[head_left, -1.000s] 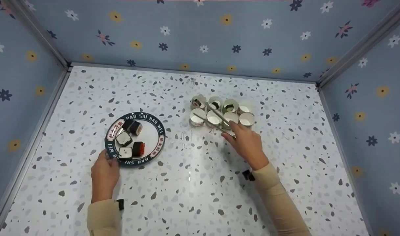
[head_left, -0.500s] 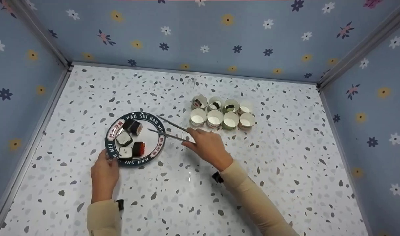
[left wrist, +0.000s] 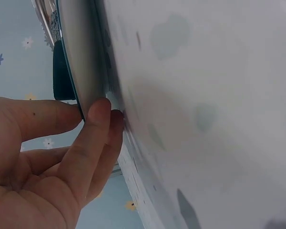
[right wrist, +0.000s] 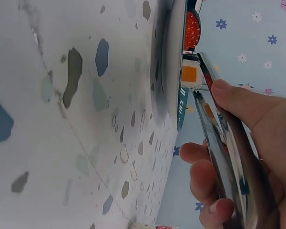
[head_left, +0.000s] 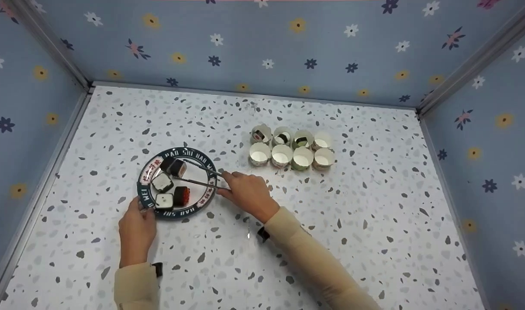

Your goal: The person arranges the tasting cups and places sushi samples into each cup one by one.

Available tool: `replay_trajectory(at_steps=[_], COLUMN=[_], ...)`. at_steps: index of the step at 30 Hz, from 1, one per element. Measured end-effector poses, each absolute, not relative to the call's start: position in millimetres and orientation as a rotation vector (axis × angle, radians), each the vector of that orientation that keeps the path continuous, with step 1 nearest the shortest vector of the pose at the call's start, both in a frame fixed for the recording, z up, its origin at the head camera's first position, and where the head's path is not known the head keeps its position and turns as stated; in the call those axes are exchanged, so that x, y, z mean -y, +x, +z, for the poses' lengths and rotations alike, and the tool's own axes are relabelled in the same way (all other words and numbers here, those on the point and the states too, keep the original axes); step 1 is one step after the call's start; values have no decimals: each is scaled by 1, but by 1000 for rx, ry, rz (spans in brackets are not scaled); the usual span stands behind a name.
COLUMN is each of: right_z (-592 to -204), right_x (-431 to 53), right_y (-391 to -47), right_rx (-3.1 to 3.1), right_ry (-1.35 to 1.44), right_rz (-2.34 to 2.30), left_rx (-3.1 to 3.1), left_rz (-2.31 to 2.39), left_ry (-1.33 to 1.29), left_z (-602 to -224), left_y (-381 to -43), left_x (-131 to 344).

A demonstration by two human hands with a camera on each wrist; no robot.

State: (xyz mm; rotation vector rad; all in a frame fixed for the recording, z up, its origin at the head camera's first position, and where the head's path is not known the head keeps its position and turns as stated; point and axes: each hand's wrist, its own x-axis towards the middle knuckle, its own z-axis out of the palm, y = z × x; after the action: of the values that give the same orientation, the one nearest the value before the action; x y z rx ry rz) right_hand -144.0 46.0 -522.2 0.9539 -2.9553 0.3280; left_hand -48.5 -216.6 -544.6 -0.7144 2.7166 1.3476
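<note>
My left hand (head_left: 137,228) pinches the near-left rim of a round plate (head_left: 198,204), thumb above and fingers beneath it. The plate has a dark green lettered border and carries several toy sushi pieces. My right hand (head_left: 251,196) grips metal tongs (right wrist: 221,143), reaching in over the plate's right side. Their spread tips stand at a dark-wrapped sushi roll (head_left: 178,168), whose orange centre faces the right wrist view. Nearer me lie a roll topped with red roe (head_left: 182,196), a white rice piece (head_left: 162,183) and another white piece with dark specks (head_left: 164,201).
Two rows of small paper cups (head_left: 281,156) stand right of the plate. The far row's left three cups each hold a sushi piece. Blue flowered panels (head_left: 262,47) wall the speckled white table (head_left: 374,172) at the back and both sides.
My right hand has swung left with the tongs, from over the cups to the plate, and their tips have come to the orange-centred roll. My left hand has stayed at the rim.
</note>
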Motion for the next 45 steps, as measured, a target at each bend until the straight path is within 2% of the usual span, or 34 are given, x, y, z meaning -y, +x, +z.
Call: replay_trajectory(at_steps=[24, 45], right_z=[-522, -490], right_x=[-50, -152], right_y=[-139, -144], right_rx=[2868, 2782], right_ry=[955, 659], right_rz=[301, 405], left_rx=[-2709, -2693], left_rz=[1331, 1310], left_ry=[-709, -706], left_z=[-545, -544], left_y=[-48, -49], left_x=[218, 218])
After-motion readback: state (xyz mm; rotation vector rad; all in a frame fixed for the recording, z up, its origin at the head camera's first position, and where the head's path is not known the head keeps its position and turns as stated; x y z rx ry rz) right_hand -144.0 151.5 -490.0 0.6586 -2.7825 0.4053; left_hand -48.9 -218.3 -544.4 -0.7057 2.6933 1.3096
